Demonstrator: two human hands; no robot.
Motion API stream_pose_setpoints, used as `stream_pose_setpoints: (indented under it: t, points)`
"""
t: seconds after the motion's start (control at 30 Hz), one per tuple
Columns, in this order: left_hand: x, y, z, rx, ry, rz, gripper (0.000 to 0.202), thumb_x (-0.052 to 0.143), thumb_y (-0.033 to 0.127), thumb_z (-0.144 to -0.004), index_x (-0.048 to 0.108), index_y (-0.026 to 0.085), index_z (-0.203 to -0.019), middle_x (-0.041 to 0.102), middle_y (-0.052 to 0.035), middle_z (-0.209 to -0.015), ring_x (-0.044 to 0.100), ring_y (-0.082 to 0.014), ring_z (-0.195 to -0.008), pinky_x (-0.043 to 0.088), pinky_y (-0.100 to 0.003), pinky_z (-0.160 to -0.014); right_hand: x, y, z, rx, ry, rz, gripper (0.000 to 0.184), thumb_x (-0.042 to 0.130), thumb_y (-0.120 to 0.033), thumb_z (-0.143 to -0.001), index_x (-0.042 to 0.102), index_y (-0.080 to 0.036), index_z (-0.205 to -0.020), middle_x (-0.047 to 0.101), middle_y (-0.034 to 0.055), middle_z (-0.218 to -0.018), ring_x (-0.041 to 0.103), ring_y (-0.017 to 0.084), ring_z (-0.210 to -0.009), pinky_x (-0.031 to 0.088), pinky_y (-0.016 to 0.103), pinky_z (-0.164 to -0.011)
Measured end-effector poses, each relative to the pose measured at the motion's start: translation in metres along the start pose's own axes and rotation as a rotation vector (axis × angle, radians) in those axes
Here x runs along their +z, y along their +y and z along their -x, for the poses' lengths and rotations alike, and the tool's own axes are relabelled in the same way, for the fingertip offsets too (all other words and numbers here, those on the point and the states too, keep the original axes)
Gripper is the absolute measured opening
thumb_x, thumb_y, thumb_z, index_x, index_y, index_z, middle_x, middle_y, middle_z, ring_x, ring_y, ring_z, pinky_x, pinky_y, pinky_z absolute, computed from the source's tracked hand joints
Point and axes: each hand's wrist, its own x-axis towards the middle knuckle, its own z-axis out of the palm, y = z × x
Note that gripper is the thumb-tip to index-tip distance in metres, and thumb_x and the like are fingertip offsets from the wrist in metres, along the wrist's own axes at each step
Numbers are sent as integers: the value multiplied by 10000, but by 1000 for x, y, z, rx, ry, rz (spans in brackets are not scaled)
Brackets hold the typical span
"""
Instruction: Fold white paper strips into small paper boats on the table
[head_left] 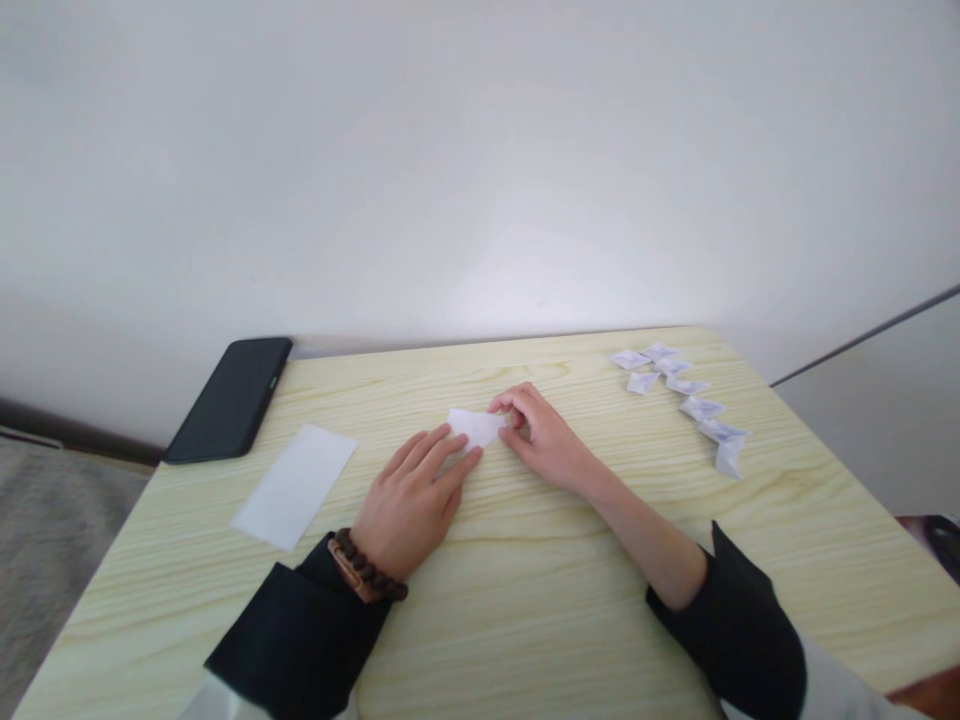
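Small paper (486,430) partly out of sight under fingers (459,472) of left hand (405,505)

From my screen I see 1 black phone (231,400) flat at the far left corner of a wood-grain table (525,620), a pale wall (480,180) behind, and a gray surface (67,540) beyond the left edge.

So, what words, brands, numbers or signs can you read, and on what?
None can be read.
Black rectangular device: tiny pale mark on its edge, too small to read.
Flat white paper sheet and handled small white paper: no writing visible.
Folded white paper pieces: too small and blurred to tell.
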Motion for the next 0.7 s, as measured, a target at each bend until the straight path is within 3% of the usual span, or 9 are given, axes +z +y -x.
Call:
stream_pose_setpoints:
  t: [0.13,0.33,0.53,0.7]
  points:
    - [0,0,0,-5,-1,25,370,442,119,-853,587,194,-1186,614,-88,-1169,495,-261,-1183,439,-473,-988,0,2,0,-1,18,-8,292,450,-54,-778,547,-198,-1013,532,40,-972,522,136,-761,443,304,-770]
    - [1,-1,0,3,1,21,390,439,116,-851,570,195,-1210,603,-94,-1181,488,-266,-1185,436,-483,-987,5,-3,2,-11,41,103,240,597,-242,-784,555,-197,-1016,556,54,-1005,535,174,-833,440,329,-785]
    - [0,0,-1,12,1,-3,366,440,112,-852,591,187,-1177,615,-91,-1165,500,-270,-1170,458,-469,-965,2,-4,2,-10,16,97,280,482,-84,-787,565,-193,-1032,547,46,-1013,540,166,-861,436,316,-787]
    - [-1,-1,-1,15,-6,9,371,442,112,-851,587,188,-1183,615,-89,-1166,498,-268,-1171,453,-474,-967,0,-4,2,-17,-8,82,361,412,-45,-808,566,-207,-1091,536,52,-1028,527,169,-906,433,319,-803]
